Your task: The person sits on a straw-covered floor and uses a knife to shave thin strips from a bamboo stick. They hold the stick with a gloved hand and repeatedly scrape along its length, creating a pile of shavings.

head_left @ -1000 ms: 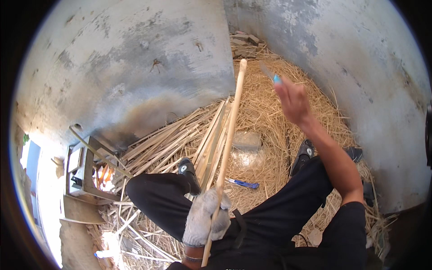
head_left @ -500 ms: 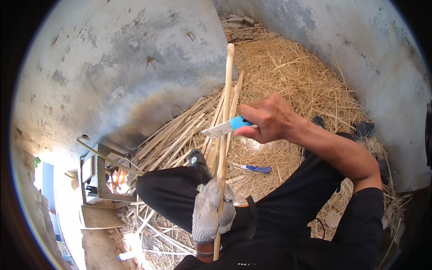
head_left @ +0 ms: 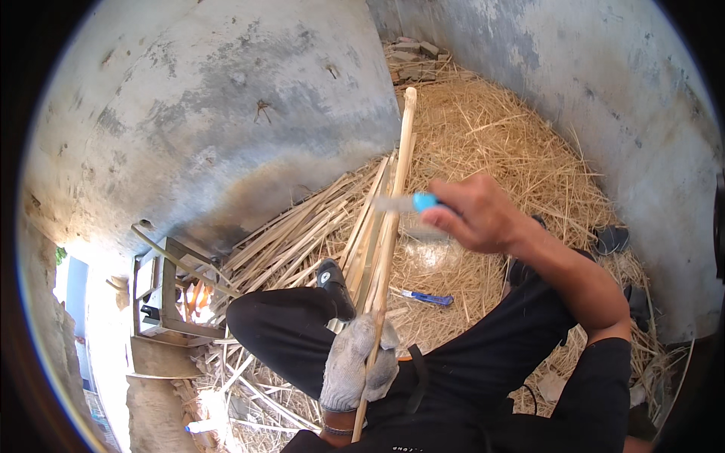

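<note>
A long pale wooden stick (head_left: 405, 143) stands tilted before me, its far end rounded and its near end reaching down to my lap. My left hand (head_left: 355, 366), in a grey knit glove, is closed round its lower part. In my bare right hand (head_left: 481, 215) I grip a knife with a bright blue handle (head_left: 425, 201). Its flat blade is smeared by motion and lies across the upper half of the stick. Whether the edge touches the wood, I cannot tell.
Split strips (head_left: 302, 223) lie heaped by the left wall, and straw-like shavings (head_left: 498, 143) cover the floor. A blue utility knife (head_left: 428, 297) rests between my legs. A wooden frame (head_left: 170, 287) stands at left; bricks (head_left: 415, 57) lie in the far corner.
My right hand with the knife has shifted slightly right and nearer, and the blade is now blurred and more level. The stick's far end has swung a little right; my left hand still grips it.
</note>
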Action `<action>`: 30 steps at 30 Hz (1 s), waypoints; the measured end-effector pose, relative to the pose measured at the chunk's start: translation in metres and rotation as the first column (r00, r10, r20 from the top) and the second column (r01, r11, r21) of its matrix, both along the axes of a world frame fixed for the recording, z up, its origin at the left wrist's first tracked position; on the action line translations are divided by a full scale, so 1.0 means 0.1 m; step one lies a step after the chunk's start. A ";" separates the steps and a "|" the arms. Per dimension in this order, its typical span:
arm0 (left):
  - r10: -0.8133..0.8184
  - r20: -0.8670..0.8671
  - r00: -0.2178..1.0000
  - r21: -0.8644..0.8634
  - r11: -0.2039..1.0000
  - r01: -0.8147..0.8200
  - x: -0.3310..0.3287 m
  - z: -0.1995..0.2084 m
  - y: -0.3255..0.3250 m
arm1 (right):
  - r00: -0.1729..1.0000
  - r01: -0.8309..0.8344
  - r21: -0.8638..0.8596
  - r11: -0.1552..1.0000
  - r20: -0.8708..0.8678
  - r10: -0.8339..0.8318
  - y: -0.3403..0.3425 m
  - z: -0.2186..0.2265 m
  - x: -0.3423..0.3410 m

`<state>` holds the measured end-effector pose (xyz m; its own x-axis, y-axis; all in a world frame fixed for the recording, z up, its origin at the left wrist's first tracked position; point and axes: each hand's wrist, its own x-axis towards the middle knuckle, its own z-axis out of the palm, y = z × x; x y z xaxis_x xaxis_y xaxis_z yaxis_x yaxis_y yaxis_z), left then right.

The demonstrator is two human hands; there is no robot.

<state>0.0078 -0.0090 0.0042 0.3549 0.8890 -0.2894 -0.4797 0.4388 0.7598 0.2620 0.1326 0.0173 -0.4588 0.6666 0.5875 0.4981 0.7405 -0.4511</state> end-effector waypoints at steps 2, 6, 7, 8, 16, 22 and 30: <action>-0.008 -0.053 0.999 0.037 0.999 0.010 0.00 0.01 0.00 | 0.997 -0.042 0.007 0.999 0.063 0.042 -0.13 -0.08 -0.09; 0.028 -0.147 0.989 0.041 0.999 -0.023 0.01 0.00 0.01 | 0.992 -0.008 0.017 1.000 0.130 0.006 -0.16 -0.15 -0.17; 0.029 -0.169 0.985 0.044 0.999 -0.022 0.00 -0.01 0.00 | 0.989 0.005 0.054 0.999 0.148 -0.013 -0.14 -0.19 -0.17; 0.029 -0.191 0.981 0.046 0.999 -0.020 -0.01 -0.02 0.00 | 0.986 0.018 0.091 0.996 0.166 -0.033 -0.10 -0.25 -0.16; 0.063 -0.108 0.992 0.044 0.997 -0.059 -0.10 -0.13 -0.08 | 0.841 0.536 0.051 0.843 0.058 -0.538 0.81 -0.34 0.07; 0.068 0.185 0.980 -0.058 0.997 -0.059 -0.26 -0.07 -0.11 | 0.505 0.858 -0.226 0.462 0.204 -0.839 1.14 -0.41 1.39; 0.110 -0.322 0.940 0.067 0.993 -0.094 -0.20 -0.11 0.01 | 0.750 0.661 -0.448 0.602 0.390 -0.534 0.94 -0.26 1.11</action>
<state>-0.0122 -0.0083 -0.0063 0.1556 0.9317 -0.3282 -0.2438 0.3582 0.9012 0.3731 0.2263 -0.0083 0.0991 0.9951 -0.0044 0.8613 -0.0880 -0.5004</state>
